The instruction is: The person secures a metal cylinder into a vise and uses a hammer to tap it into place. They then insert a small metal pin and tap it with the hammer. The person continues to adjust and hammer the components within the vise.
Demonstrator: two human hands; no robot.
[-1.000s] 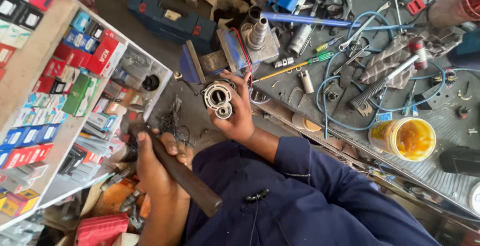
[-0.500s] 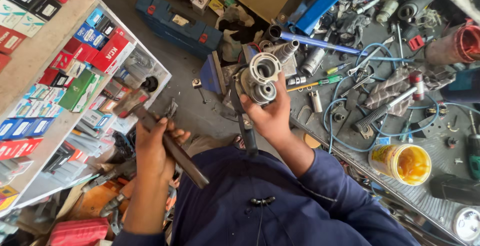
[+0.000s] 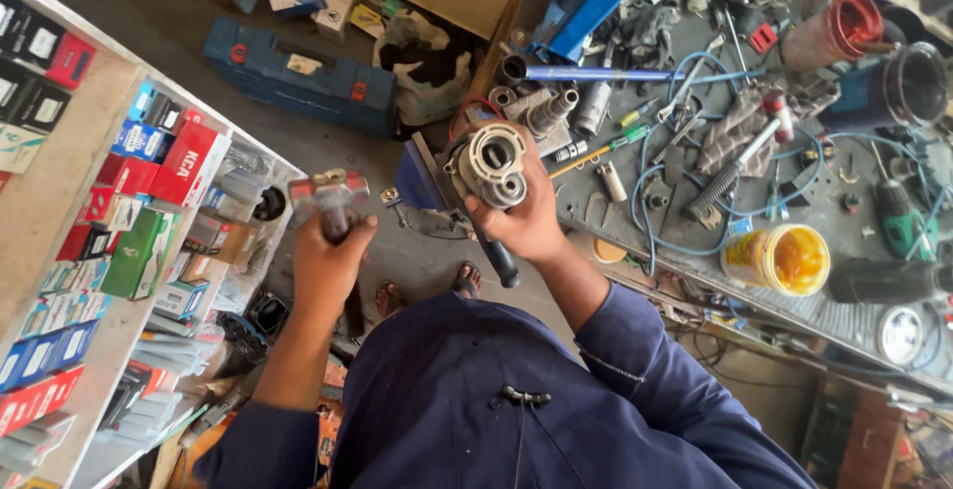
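A hammer is gripped in the closed left hand. A round metal motor housing is clasped by the right hand beside a cluttered workbench.

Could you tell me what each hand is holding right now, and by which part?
The right hand grips a round grey metal housing by its lower side. The left hand is wrapped around the dark handle of a hammer-like tool, just under its head.

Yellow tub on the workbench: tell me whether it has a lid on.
No. The yellow tub stands open on the workbench, its yellow contents showing from above.
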